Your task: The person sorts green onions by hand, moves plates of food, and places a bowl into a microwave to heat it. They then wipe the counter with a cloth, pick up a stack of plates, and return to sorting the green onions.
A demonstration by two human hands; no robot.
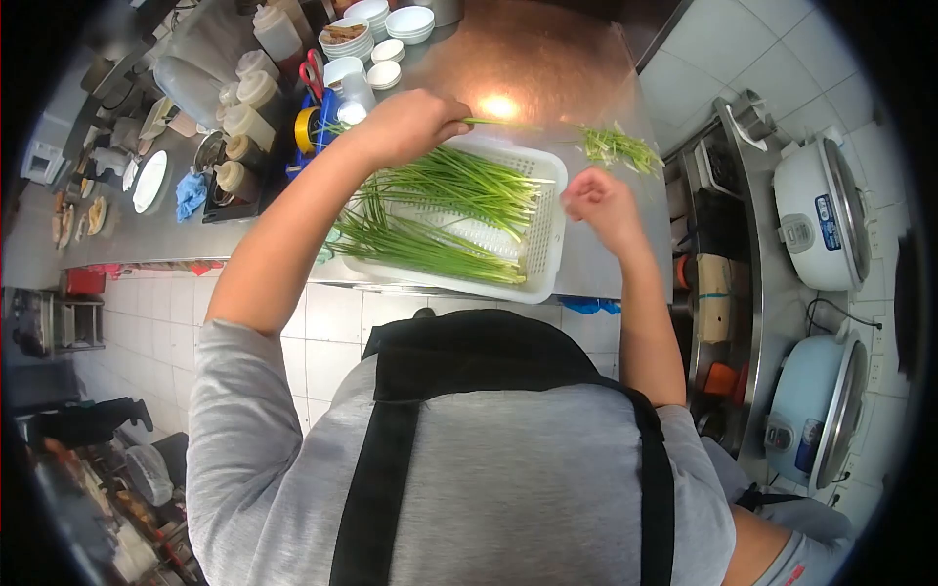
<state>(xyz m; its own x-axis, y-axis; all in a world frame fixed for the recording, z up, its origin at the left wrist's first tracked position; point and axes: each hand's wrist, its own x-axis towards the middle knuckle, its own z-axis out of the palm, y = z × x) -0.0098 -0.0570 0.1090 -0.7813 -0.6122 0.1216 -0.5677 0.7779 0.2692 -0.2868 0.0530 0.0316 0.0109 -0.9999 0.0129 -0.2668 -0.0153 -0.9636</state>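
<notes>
My left hand (415,127) is closed, pinching a thin green chive stalk (498,123) that points to the right above the far rim of a white perforated basket (553,234). Inside the basket lie two bunches of long chives, a farther bunch (479,181) and a nearer bunch (420,249), their pale ends toward the right. Just off the basket's right rim is my right hand (598,203), its fingers curled together; whatever they may hold is too small to make out. Beyond it, a small pile of chive trimmings (622,148) rests on the metal counter.
Squeeze bottles (256,90), red-handled scissors (312,73) and a blue-and-yellow tape dispenser (309,129) stand left of the basket. White bowls (409,23) are stacked at the back. To the right, rice cookers (819,215) sit on a shelf. Another person's leg (772,542) shows at lower right.
</notes>
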